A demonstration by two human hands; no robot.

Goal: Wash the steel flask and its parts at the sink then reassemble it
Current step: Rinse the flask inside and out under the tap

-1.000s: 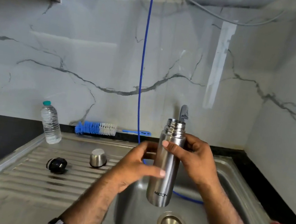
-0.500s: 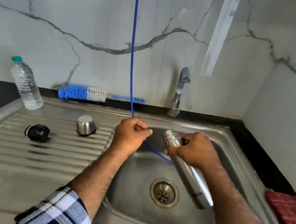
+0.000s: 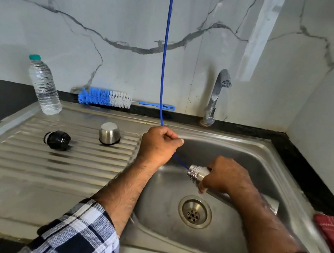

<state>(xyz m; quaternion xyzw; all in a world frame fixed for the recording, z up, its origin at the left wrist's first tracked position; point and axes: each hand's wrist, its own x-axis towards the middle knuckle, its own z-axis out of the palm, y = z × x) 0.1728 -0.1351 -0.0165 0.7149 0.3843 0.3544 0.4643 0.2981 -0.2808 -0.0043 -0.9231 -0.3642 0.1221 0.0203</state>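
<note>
I am tilting the flask (image 3: 198, 172) over the sink (image 3: 244, 155), right hand (image 3: 224, 176) curled round its neck, presumably for filling; left hand (image 3: 159, 144) is pinching the blue hose (image 3: 163, 60), steering it mouthward.

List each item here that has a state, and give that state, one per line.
Steel flask: uncapped, tilted over the sink.
Left hand: grips blue hose.
Right hand: grips the flask.
Steel cup: upside down on drainboard.
Black stopper: lying on its side.
Tap: no water visible.
</note>
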